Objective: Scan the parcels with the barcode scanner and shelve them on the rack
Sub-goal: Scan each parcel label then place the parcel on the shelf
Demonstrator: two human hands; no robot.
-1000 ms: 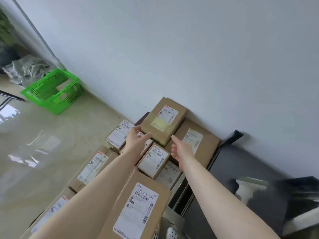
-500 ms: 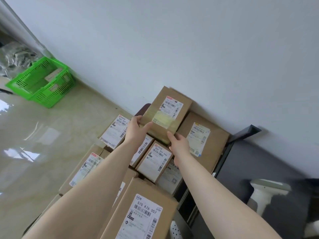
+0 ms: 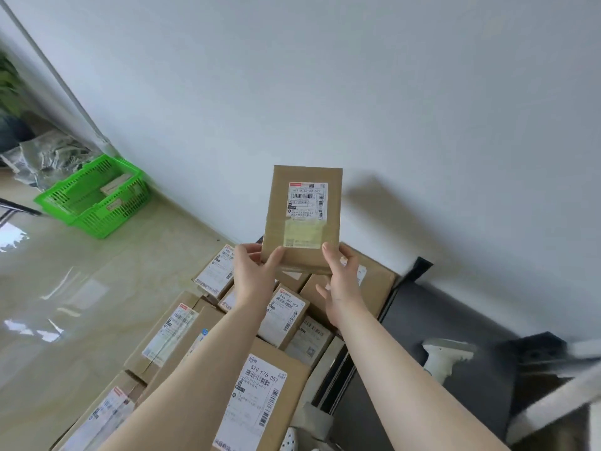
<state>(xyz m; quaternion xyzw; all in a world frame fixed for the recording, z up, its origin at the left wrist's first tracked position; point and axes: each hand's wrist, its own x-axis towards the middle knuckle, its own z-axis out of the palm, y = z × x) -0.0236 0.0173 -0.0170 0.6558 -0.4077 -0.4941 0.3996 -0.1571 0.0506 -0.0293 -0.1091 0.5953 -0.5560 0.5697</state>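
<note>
Parcel (image 3: 304, 219), a flat brown cardboard box w/ white shipping label up top and yellowish tape patch below, is held up in the air above the pile of boxes (image 3: 227, 336), label side facing the camera, roughly upright. Both hands grip it at its bottom edge. Left hand (image 3: 255, 275) at bottom-left corner: thumb curled onto the front face, fingers behind, so its grip is pinching the parcel. Right hand (image 3: 341, 281) at bottom-right corner: thumb tip pressed on the front near the tape patch, other fingers behind or under the parcel, loosely spread; grip also pinching the parcel.

Under the hands, the pile holds several more labelled cardboard boxes of diff. sizes, lying flat and overlapping. Nearest box (image 3: 260, 402) at the bottom edge of the view carries a label reading "570 K76 057". A smaller box (image 3: 284, 315) just beyond it lies between the two forearms. A larger box (image 3: 374, 288) sits partly hidden behind the right hand.

Right of the pile, a dark table (image 3: 406, 353) w/ a white barcode scanner (image 3: 445, 356) standing on it, well apart from both hands. Far left, a green plastic basket (image 3: 97, 196) on the shiny tiled floor (image 3: 65, 304), against the white wall (image 3: 357, 92); looks to have a couple of small boxes inside.
</note>
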